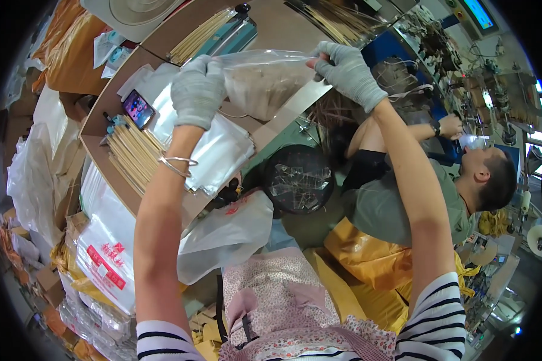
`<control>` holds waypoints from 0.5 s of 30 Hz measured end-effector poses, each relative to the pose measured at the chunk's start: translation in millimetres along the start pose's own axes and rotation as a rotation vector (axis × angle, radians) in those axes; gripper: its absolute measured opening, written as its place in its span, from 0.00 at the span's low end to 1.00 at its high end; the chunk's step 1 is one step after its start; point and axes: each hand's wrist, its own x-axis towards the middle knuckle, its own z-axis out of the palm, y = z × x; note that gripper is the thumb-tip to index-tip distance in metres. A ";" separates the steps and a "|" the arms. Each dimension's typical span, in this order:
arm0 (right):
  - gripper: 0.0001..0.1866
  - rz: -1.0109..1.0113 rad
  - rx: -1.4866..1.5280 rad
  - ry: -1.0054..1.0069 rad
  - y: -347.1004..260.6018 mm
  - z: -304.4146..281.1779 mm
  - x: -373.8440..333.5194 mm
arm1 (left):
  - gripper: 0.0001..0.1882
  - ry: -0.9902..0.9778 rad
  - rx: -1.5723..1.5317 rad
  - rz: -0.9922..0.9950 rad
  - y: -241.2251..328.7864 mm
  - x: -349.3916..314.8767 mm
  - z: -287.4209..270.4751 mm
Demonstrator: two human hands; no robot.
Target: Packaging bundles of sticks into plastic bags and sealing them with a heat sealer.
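My left hand (197, 91) and my right hand (350, 73) both wear light grey knit gloves. Stretched between them over the workbench is a clear plastic bag (262, 90), one upper corner pinched in each hand. Pale beige contents show through the film, too blurred to name. Below my left hand lies a stack of clear plastic sleeves (223, 147). Next to that forearm, thin wooden sticks (129, 157) lie in a bundle, with a phone (138, 109) close by, its screen lit.
A teal bench device (232, 37) with more sticks stands at the back. A black round bin (298, 180) holds clear plastic scraps. To the right sits a co-worker (397, 198) at another bench. Yellow sacks (367, 259) and a white printed bag (108, 259) flank me.
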 end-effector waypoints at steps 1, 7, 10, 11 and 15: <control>0.09 -0.003 -0.006 -0.005 0.3 6.1 -1.7 | 0.19 -0.059 -0.188 -0.035 -0.3 -8.3 1.3; 0.07 -0.062 0.819 0.057 -3.5 45.4 3.2 | 0.28 0.165 -0.491 0.330 -40.6 -34.9 63.0; 0.09 -0.328 0.498 0.051 -18.0 62.4 7.1 | 0.34 -0.100 -0.395 0.457 -78.2 -29.2 106.2; 0.07 -0.402 0.347 0.094 -11.5 59.7 13.0 | 0.37 -0.193 -0.375 0.504 -85.2 -25.7 124.9; 0.09 -0.385 0.567 0.270 13.3 46.5 83.6 | 0.24 0.150 -0.762 0.036 -61.5 -20.9 162.6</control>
